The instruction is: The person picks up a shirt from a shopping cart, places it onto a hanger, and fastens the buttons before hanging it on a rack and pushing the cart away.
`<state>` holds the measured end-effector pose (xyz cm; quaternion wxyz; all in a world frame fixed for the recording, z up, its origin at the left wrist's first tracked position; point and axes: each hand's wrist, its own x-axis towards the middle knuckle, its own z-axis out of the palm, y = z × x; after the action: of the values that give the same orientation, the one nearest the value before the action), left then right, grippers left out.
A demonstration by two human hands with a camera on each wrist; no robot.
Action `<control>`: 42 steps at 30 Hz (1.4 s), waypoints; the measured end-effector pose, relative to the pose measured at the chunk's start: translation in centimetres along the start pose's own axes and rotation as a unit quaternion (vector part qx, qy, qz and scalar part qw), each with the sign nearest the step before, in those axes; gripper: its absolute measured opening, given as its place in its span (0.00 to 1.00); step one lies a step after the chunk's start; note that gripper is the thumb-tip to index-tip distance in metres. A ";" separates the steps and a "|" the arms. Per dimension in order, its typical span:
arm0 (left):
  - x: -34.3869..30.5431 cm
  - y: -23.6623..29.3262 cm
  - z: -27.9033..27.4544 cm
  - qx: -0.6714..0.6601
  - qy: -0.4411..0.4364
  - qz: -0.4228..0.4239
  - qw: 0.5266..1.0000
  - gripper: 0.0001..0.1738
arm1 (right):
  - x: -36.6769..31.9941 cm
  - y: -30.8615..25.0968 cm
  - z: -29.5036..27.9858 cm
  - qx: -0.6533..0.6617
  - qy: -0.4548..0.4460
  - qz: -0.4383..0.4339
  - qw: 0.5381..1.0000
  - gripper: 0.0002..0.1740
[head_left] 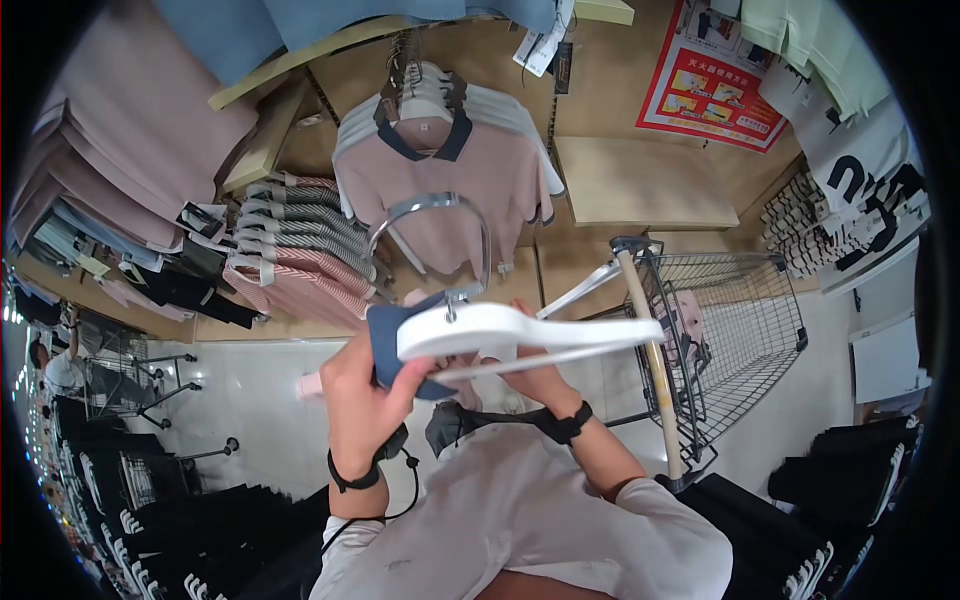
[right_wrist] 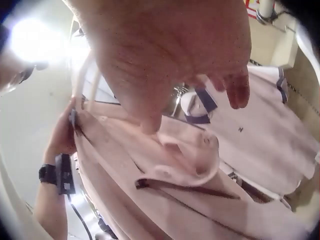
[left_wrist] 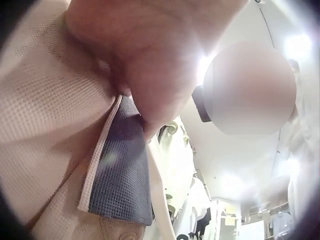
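Observation:
A white hanger (head_left: 530, 330) with a metal hook is held up in front of the body. Its left end lies by the navy collar (head_left: 384, 345) of a pink polo shirt (right_wrist: 107, 165). My left hand (head_left: 362, 395) grips the shirt at this collar, with the thumb over its edge beside the hanger. In the left wrist view the collar flap (left_wrist: 122, 170) hangs below that hand. Behind the hanger's right half is my right hand (head_left: 535, 378), partly hidden by it. In the right wrist view its thumb lies over the shirt, with the fingers spread apart from it.
Pink polo shirts (head_left: 460, 185) hang on the rack ahead, and striped shirts (head_left: 300, 225) hang left of them. A shopping cart (head_left: 730, 330) with pink cloth inside stands at the right. Dark garments on hangers (head_left: 200, 525) flank the body. Another person (head_left: 62, 365) is far left.

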<state>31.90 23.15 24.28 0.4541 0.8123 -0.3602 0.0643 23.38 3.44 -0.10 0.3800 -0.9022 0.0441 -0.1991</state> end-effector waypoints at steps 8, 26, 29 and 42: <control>-2.5 -0.7 -2.5 -0.064 0.049 -0.023 0.996 0.21 | 4.5 -2.9 -2.8 0.135 0.005 -0.010 0.991 0.11; -3.5 -6.0 -4.9 0.061 0.116 -0.095 0.987 0.18 | 6.1 -5.7 -14.5 0.298 0.180 0.301 0.888 0.07; -3.0 -5.7 -4.1 0.113 0.136 -0.089 0.980 0.19 | 5.0 -6.6 -14.0 0.087 0.263 0.162 0.947 0.08; -1.5 -7.5 -0.3 0.059 0.109 -0.074 0.989 0.20 | 8.0 -13.1 -15.7 -0.044 0.144 -0.073 0.986 0.22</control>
<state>35.70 26.69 18.60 0.4455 0.8504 -0.2426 0.1397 23.59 0.34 21.63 0.3143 -0.8805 0.0409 -0.3525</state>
